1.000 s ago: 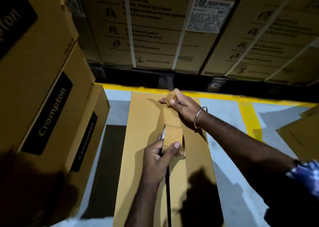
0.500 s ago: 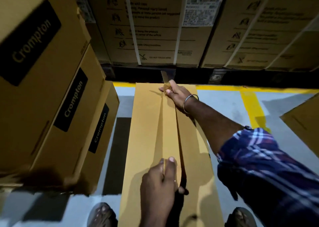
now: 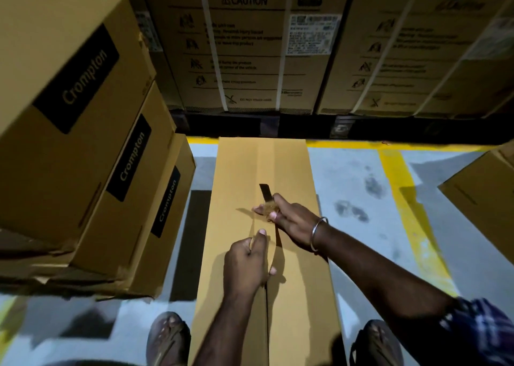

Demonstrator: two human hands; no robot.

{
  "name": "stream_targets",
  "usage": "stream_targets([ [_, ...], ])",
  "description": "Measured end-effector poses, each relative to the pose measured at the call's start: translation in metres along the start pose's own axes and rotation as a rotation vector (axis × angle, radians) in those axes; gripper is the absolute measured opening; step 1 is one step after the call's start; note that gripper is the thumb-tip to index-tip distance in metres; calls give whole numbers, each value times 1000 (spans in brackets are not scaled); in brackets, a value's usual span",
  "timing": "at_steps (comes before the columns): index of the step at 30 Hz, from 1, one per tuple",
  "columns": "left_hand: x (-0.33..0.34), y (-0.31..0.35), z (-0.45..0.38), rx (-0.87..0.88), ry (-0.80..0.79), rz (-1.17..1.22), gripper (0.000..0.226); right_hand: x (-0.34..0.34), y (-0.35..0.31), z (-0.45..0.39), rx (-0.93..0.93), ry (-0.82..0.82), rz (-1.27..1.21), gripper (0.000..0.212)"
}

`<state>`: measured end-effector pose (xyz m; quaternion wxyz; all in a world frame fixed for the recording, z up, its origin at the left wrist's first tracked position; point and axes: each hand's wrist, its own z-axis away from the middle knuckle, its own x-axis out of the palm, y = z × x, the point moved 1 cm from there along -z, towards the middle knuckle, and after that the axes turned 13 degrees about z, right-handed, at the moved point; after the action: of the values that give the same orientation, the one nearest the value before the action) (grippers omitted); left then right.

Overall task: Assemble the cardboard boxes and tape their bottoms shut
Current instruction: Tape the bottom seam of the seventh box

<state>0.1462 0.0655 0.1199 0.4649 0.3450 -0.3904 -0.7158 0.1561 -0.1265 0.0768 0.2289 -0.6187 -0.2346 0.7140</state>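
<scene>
Stacked Crompton cartons [image 3: 83, 132] crowd the box's [image 3: 294, 171] left; tape perhaps pinched.

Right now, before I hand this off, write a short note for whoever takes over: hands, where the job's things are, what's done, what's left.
Left hand: fingers curled, pinching the tape strip just above the box's centre seam.
Right hand: holds the tape roll over the middle of the box top; a dark blade-like tip sticks out beyond it.
Box: stands on the floor between the feet, flaps closed, seam running away from the person.
Done: flaps folded shut; a band of tape appears to run along the far half of the seam.
Left: the near part of the seam looks bare; press the tape down and cut it.
</scene>
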Motion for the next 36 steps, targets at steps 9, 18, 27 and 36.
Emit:
stream_targets([
  [9, -20, -30, 102, -79, 7, -138, 32, 6, -3, -5, 133, 5, 17, 14],
  [18, -59, -147, 177, -477, -15, 47, 58, 0, -29, -6, 255, -26, 85, 12],
  [27, -48, -183, 150, -168, -6, -59, 63, 43, -74, 68, 194, -14, 126, 28],
  [36, -22, -153, 112, -88, 42, -60, 55, 101, -112, 179, 39, -45, 10, 7],
])
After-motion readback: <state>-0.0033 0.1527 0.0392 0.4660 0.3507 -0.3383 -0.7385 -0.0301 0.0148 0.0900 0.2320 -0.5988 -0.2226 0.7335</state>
